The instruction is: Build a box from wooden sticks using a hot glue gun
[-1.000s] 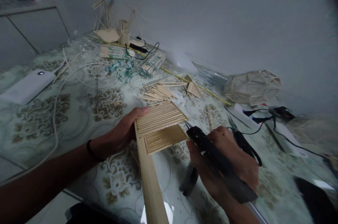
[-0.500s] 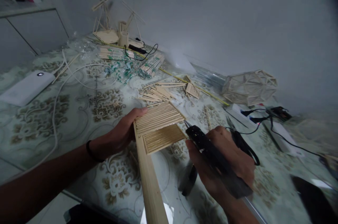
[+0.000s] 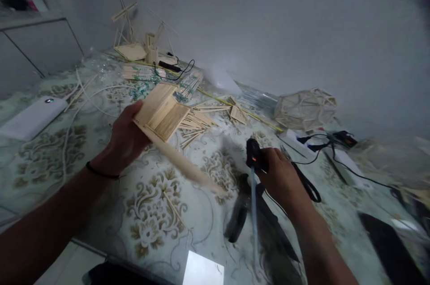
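In the head view my left hand (image 3: 126, 130) is closed on the edge of a wooden stick model (image 3: 157, 101), raised above the table and tilted. Its ribbed panels meet at angles, and a long flat strip runs off it to the lower right, blurred by motion. My right hand (image 3: 280, 173) is wrapped round a black hot glue gun (image 3: 255, 155), whose nozzle points away from me. A pale glue stick (image 3: 254, 222) trails from its rear. The gun is apart from the model. Just right of that hand lies a pair of black-handled pliers (image 3: 305, 182).
Loose sticks (image 3: 195, 124) lie behind the model, with wrapped stick bundles (image 3: 144, 71) farther back. A white power bank (image 3: 33, 117) sits left. A stick-frame polyhedron (image 3: 305, 108) and a power strip (image 3: 297, 142) with black cords stand right. Stick windmill models (image 3: 131, 50) stand at the wall.
My left hand has lifted and turned the model up and to the left, swinging its strip to the right. My right hand has drawn the glue gun away from it and turned it.
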`<state>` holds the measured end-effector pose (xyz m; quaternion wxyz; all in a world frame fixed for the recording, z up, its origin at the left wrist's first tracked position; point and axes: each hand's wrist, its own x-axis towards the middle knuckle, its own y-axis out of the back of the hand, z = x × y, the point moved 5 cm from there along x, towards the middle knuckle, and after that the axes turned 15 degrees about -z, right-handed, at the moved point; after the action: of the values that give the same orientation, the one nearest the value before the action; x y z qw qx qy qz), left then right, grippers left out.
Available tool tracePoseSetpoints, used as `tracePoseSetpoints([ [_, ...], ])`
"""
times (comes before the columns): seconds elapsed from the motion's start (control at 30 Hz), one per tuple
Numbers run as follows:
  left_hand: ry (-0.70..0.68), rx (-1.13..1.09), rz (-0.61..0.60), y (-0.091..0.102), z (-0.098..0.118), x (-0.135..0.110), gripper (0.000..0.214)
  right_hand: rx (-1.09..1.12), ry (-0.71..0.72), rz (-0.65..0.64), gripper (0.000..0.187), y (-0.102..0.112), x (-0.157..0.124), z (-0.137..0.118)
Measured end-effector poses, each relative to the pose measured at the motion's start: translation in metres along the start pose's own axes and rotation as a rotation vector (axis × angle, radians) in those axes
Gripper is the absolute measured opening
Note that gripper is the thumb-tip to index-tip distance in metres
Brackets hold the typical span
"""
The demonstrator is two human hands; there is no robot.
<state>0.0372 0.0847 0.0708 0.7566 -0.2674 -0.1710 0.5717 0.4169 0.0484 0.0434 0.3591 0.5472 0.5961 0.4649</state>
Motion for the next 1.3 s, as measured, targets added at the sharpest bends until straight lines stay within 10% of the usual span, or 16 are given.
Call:
tracePoseSetpoints([
  [0.23,-0.091,0.046,0.014,0.008,-0.001,0.004,0.043,-0.001,0.078,-0.054,0.018,-0.003,-0.008,0.011],
  [0.5,-0.086,0.126,-0.049,0.006,-0.011,0.007,0.042,0.159,0.512,-0.183,0.015,-0.051,-0.082,-0.159],
  [0.63,-0.033,0.205,-0.154,-0.002,-0.026,0.007,0.049,0.148,0.56,-0.149,0.03,-0.074,-0.086,-0.196],
  [0.9,0.036,0.438,-0.331,0.002,-0.062,0.003,0.069,0.406,0.537,-0.28,0.043,-0.025,-0.082,-0.168],
  [1.07,0.008,0.766,-0.403,0.015,-0.059,0.007,0.08,0.694,0.309,-0.311,0.011,0.014,-0.05,-0.124],
  [1.3,-0.073,1.105,-0.485,0.017,-0.049,0.012,0.078,0.771,0.302,-0.25,0.014,-0.018,-0.007,-0.107],
])
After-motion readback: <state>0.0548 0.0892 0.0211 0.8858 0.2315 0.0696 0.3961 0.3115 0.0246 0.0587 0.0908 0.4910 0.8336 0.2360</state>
